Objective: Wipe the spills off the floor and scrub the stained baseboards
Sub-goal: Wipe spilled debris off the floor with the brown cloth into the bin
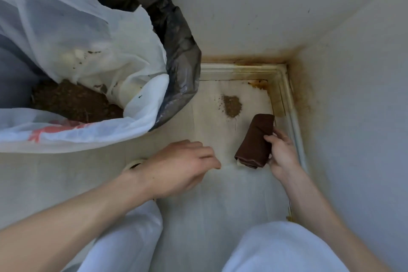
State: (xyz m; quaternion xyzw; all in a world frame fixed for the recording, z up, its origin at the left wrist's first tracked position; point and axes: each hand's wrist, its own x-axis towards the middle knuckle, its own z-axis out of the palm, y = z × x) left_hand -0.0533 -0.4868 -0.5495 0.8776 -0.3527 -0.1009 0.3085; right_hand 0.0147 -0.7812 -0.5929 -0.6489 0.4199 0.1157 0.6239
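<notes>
A pale floor (209, 194) meets stained baseboards (284, 95) in the far right corner. The right hand (281, 152) grips a folded brown cloth (256, 139) near a brown spill (231, 106). The left hand (181, 165) hovers, fingers relaxed. A white bag (77, 40) sits far left.

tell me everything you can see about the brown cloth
The dark brown folded cloth looks like soft terry fabric, folded into a thick oblong pad with layered edges at its near end. It lies slanted above the pale floor, its far end pointing toward the stained corner baseboard. The right hand grips its right side, fingers curled over it.
</notes>
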